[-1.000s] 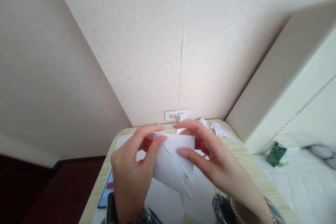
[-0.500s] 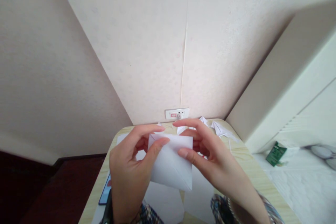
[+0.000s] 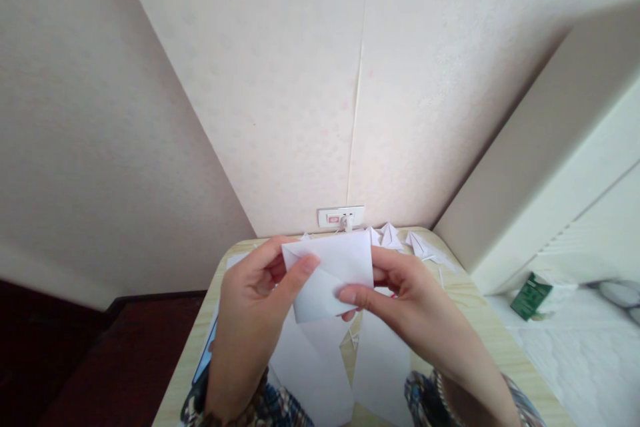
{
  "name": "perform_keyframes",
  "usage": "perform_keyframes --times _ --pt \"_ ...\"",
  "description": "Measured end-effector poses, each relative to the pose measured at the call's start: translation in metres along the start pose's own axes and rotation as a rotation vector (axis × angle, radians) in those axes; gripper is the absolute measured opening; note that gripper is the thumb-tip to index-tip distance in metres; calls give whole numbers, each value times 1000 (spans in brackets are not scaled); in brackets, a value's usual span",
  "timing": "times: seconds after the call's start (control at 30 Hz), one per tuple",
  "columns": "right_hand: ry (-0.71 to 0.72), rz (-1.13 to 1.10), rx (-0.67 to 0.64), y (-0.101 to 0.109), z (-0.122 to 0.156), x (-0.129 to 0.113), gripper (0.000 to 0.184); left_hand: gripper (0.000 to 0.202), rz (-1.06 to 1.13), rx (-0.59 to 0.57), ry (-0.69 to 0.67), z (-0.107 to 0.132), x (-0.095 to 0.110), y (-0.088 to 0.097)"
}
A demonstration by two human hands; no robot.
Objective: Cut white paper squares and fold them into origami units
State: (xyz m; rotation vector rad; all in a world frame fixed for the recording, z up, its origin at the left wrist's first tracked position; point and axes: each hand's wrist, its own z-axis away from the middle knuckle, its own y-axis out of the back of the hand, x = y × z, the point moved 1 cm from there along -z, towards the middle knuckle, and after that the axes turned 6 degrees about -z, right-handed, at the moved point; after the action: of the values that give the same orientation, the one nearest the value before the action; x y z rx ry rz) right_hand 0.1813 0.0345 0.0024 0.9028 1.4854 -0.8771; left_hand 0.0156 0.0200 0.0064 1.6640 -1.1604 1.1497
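A folded piece of white paper (image 3: 333, 273) is held up above the table between both hands, its crease lines faintly visible. My left hand (image 3: 263, 300) pinches its left side, thumb on the front face and fingers behind. On the right edge, my right hand (image 3: 400, 293) grips the paper with the thumb in front near the lower corner and the fingers partly hidden behind. Beneath the hands, flat white sheets (image 3: 320, 373) lie on the pale wooden table (image 3: 175, 390).
Several folded white paper pieces (image 3: 390, 237) rest along the table's back edge. Behind them, a wall socket (image 3: 341, 217) holds a plug. A phone-like device with a blue screen (image 3: 205, 360) lies at the left, partly covered by my arm. A green box (image 3: 531, 297) is beyond the table's right side.
The paper has been raised slightly and turned, and its lower right corner no longer points down. My right hand's fingers have moved from above the top edge to behind the right side.
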Motion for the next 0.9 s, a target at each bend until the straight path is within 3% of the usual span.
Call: perform_keyframes --times 0.2,0.3,0.5,0.7,0.9 --pt "54 132 32 3 -1 -4 30 14 24 32 18 -3 -6 1" --pt "58 220 49 5 -1 -3 30 7 6 -23 33 -6 -5 2" --pt "38 247 1 7 -2 -2 33 11 -88 -121 -7 -9 -3 5" --pt "193 447 87 8 0 -5 42 9 -150 -94 -42 -6 2 7" --pt "214 417 120 11 3 -6 41 11 -143 -75 -47 -3 0 6"
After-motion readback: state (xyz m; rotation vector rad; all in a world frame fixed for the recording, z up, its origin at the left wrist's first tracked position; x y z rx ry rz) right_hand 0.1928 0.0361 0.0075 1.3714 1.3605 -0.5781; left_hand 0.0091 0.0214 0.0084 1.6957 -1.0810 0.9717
